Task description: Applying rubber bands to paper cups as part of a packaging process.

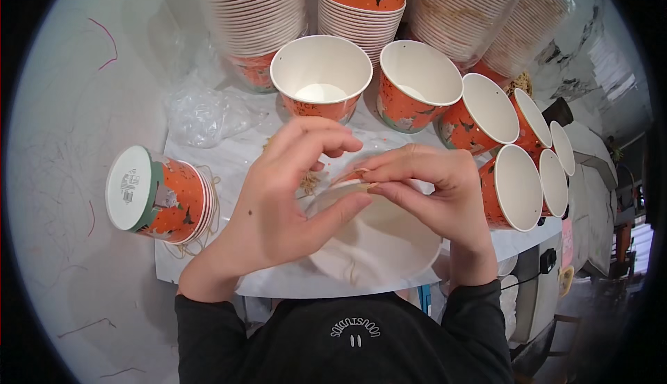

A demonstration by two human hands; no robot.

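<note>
Orange-printed paper with a white inside makes up nearly everything on the white marble-patterned tabletop (208,259): a large paper cup (379,241) is tilted on its side at the near edge, mouth turned up toward the camera, and both hands work at its far rim. The left hand (278,203) comes in from the near left corner, its fingers spread over the rim and its thumb pressed against the cup's lip. The right hand (434,193) reaches across from the right with its fingers narrowed to a pinch at the rim. Between the two pinches lies a thin tan string (353,174), gripped by the fingertips of both hands just where it meets the cup's edge; a loose strand of the same string (352,269) trails inside the cup near the near wall.

Done well, I judge, this step calls for the left thumb to brace the rim firmly so the thin paper does not buckle, while the right fingertips keep the string short and taut close to the rim, where a small hole like those on the neighbouring cups probably sits, hidden under the fingers.

Along the far edge stands a row of open orange cups (321,78), curving round to the right edge, with tall nested stacks (253,9) behind them. A short stack of cups (160,195) lies on its side at the left edge, with crumpled clear plastic wrap (201,113) beyond it.
</note>
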